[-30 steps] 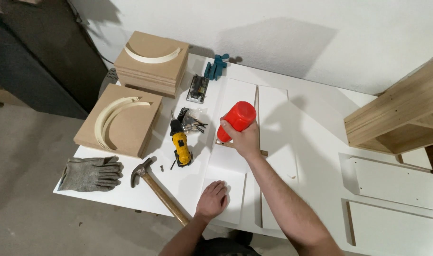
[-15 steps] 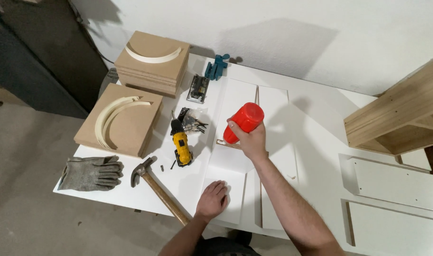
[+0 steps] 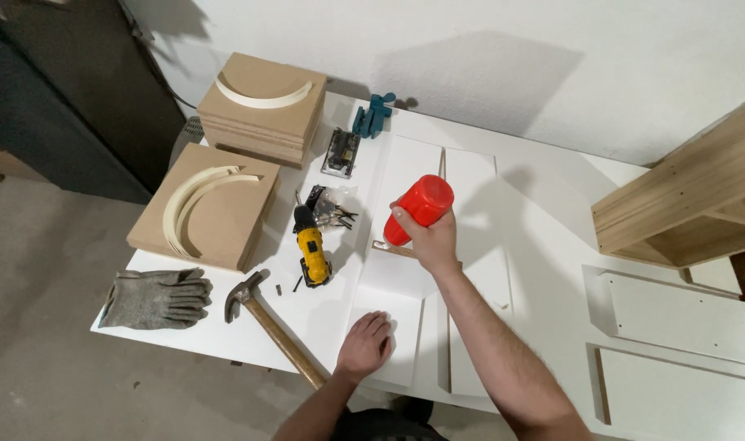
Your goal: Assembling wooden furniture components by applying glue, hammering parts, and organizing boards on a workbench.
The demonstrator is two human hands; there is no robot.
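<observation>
Gripping red bottle point(image 3: 420, 208) in right hand point(image 3: 429, 238), tilted above white panel point(image 3: 389, 278); left hand point(image 3: 364, 345) flat, released, on panel.

I see a bright, even picture with sharp focus throughout. Light falls from above and in front of the wall point(image 3: 487, 73), throwing a broad soft shadow on it. The white tabletop point(image 3: 544, 245) shows mild glare. Straight lines bow slightly toward the frame edges.
</observation>
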